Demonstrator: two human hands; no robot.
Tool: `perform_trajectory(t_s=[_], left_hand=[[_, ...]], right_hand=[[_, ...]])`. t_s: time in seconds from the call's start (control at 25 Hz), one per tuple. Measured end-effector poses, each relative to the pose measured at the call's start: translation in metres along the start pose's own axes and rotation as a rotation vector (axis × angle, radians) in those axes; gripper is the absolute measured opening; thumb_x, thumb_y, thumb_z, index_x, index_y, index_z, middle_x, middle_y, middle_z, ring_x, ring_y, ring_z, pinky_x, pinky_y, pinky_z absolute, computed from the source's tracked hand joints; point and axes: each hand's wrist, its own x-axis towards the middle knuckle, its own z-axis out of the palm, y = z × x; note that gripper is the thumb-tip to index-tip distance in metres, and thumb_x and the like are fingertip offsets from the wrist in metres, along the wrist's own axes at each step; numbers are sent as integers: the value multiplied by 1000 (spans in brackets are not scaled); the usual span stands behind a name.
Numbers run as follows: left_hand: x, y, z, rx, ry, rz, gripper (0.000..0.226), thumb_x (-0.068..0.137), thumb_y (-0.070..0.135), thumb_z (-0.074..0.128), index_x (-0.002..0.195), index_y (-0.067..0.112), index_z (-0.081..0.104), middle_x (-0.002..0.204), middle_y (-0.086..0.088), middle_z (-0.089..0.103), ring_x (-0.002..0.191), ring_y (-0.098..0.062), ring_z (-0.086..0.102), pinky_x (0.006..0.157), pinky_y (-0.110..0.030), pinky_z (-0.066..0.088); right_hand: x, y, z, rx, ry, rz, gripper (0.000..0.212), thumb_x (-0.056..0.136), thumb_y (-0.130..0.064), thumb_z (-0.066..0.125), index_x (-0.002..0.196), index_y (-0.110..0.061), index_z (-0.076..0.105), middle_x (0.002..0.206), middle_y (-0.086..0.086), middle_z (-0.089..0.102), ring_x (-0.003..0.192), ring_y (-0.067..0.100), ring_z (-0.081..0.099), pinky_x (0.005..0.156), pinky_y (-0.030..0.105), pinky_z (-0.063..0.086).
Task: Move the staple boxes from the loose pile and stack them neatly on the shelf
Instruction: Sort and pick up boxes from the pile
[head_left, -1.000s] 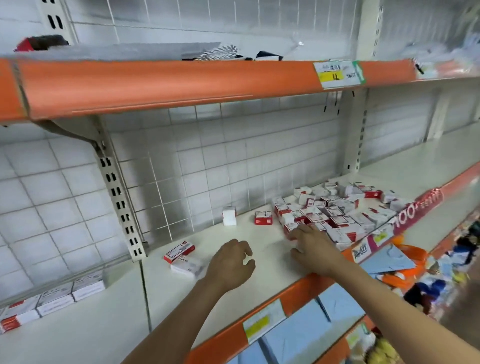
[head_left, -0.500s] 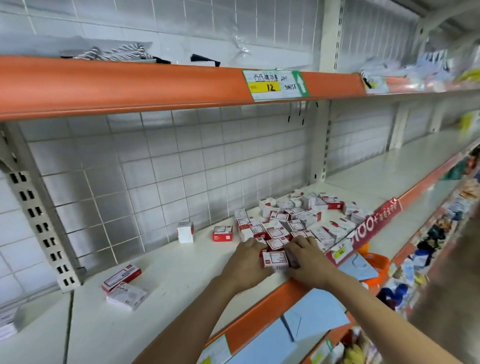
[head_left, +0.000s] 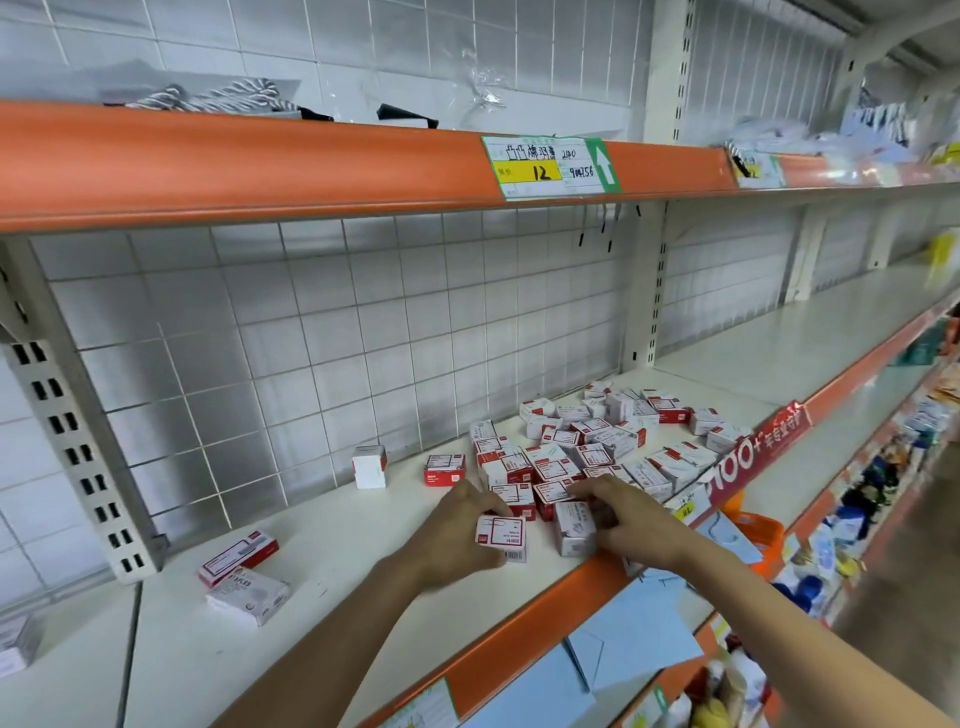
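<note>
Both forearms reach in from the bottom edge. Left hand grips one red-and-white staple box, fingers curled round it, at the near edge of the loose pile. Right hand lies over the pile's front, fingers bent around a white-sided box; it seems to hold it, though the grip is partly hidden. Both sit on the white shelf, just behind its orange front rail. Left of the hands, two long staple boxes lie flat, touching. Further back, a white box stands upright and a single red box sits beside the pile. Wire grid back panel behind. Above, an orange upper shelf edge carries a price label reading 12.
</note>
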Motion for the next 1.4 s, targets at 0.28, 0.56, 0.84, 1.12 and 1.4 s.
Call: perform_trajectory(t_s=[0.28,0.56,0.84,1.12,1.4], left_hand=[[-20,-7,-7,18,70,-6,45,75,30,74,113,37,52,112,6,46,104,-8,45,83,-17,45],[-31,-17,-17,75,87,-98,41,75,34,72,110,29,53,111,3,50,100,-12,49,78,-19,43],[-40,-27,-27,87,79,-170,42,77,33,71,113,23,54,113,0,52,94,-10,47,78,-19,43],[-52,-39,-36,83,70,-204,42,79,25,70,118,20,55,117,-3,53,104,-15,53,84,-20,44],[-63,-52,-47,154,112,-325,48,76,35,70,119,23,51,118,-4,53,104,-17,53,82,-23,44]], right_hand=[[-4,-21,19,203,-155,-87,52,76,-19,54,127,-29,48,123,-10,51,109,-1,48,89,15,41],[13,-29,41,-208,-47,-7,66,79,-53,59,134,-25,36,132,-3,44,122,17,40,100,34,33],[43,-35,37,-401,47,-36,59,86,-39,49,140,-22,33,144,2,32,135,22,22,110,41,20],[56,-52,49,-490,-37,-84,53,86,-25,50,138,-23,39,141,1,39,133,21,28,108,40,22],[40,-64,49,-157,-262,-302,58,82,4,48,128,-31,52,134,-10,40,125,10,39,105,28,39]])
